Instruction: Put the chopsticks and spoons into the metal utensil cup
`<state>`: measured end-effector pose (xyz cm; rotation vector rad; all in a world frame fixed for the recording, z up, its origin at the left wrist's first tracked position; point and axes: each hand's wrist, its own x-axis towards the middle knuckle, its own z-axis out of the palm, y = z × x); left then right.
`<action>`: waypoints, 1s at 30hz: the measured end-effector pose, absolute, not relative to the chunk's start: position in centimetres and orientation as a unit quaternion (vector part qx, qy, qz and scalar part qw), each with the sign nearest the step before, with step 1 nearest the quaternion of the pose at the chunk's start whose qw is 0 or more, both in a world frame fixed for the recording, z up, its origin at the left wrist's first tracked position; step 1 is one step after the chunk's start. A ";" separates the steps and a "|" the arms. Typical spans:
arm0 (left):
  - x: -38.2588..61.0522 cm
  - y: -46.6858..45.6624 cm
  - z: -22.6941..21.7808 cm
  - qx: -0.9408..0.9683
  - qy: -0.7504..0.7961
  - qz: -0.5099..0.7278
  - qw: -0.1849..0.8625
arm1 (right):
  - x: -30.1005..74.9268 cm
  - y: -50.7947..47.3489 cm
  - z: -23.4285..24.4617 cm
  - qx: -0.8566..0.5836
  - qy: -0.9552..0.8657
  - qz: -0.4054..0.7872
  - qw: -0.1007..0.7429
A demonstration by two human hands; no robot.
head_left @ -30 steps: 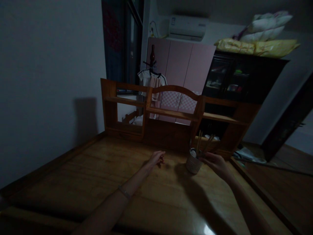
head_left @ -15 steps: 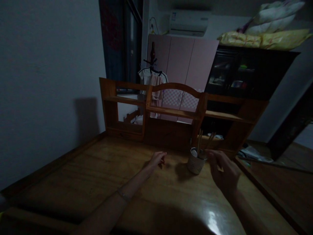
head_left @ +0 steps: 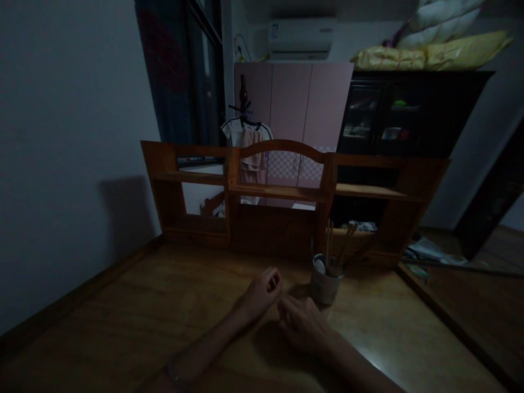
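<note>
My left hand (head_left: 262, 289) is just above the desk (head_left: 176, 316) with its fingers curled in, and a gap shows between fingers and thumb. Close against it, slightly nearer to me, my right hand (head_left: 305, 325) is closed with its fingers pressed together. Whether either hand holds something small is too dark to make out. Behind my right hand a light holder (head_left: 325, 288) stands upright on the desk. Several chopsticks (head_left: 329, 240) and a white spoon-like piece (head_left: 320, 266) poke out of its top.
A wooden shelf unit (head_left: 278, 191) runs along the desk's far edge. To the left is a pale wall (head_left: 73, 109); the desk's raised edge (head_left: 446, 316) lies on the right. Beyond stand a pink wardrobe (head_left: 290, 103) and a dark cabinet (head_left: 434, 114).
My right hand has moved left and down, from beside the holder to next to my left hand. The left hand has come slightly nearer. The camera view has shifted a little.
</note>
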<state>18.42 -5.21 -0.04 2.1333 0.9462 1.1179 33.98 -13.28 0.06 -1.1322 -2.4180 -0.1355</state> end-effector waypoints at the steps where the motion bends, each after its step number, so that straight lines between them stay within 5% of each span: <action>1: 18.4 -5.5 0.0 0.806 0.345 0.401 0.266 | 34.0 -13.3 0.2 -0.419 -0.876 -0.035 0.239; 30: 18.2 -6.1 0.4 0.848 0.337 0.339 0.230 | 35.7 -11.0 -0.5 -0.449 -0.815 0.112 0.350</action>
